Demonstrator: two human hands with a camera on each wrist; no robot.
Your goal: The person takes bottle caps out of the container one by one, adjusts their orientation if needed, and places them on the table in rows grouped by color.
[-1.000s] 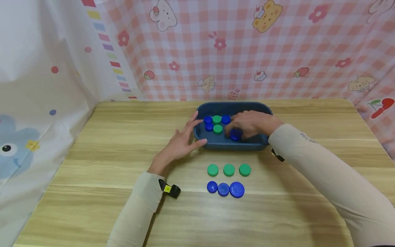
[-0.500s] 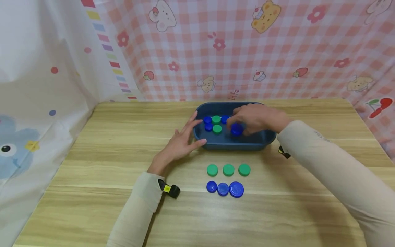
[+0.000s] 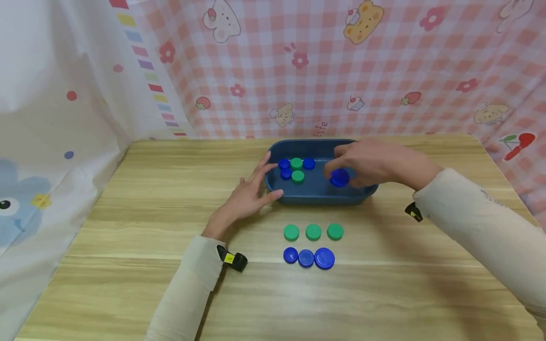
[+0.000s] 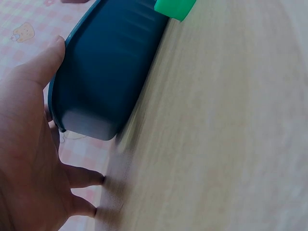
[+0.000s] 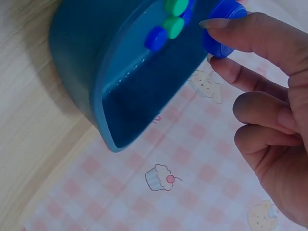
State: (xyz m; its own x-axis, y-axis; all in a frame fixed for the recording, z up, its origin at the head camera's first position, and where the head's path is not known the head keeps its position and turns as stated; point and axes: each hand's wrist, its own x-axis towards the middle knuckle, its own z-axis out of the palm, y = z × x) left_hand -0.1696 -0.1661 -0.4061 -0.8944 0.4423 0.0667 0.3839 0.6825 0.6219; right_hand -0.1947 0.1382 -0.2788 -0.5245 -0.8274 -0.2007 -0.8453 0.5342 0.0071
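Note:
My right hand (image 3: 375, 163) pinches a large blue bottle cap (image 3: 340, 178) between thumb and index finger, over the right half of a dark blue basket (image 3: 320, 201). In the right wrist view the cap (image 5: 222, 26) stands on edge in the pinch, higher than the basket's rim (image 5: 98, 91), with the other fingers curled. My left hand (image 3: 245, 199) spreads around the basket's left end, thumb at the near rim. The left wrist view shows this thumb (image 4: 53, 57) on the rim. Inside the basket, blue caps (image 3: 309, 163) and green caps (image 3: 297, 177) lie at the left.
On the wooden table (image 3: 149, 199), a row of three green caps (image 3: 313, 232) lies in front of the basket. Nearer me is a row of three blue caps (image 3: 306, 258), the right one largest. A pink checked cloth (image 3: 256, 71) hangs behind the table.
My right hand has moved right and up with the large blue cap, out from low in the basket. The left hand has stayed at the basket's left end; the view has shifted slightly.

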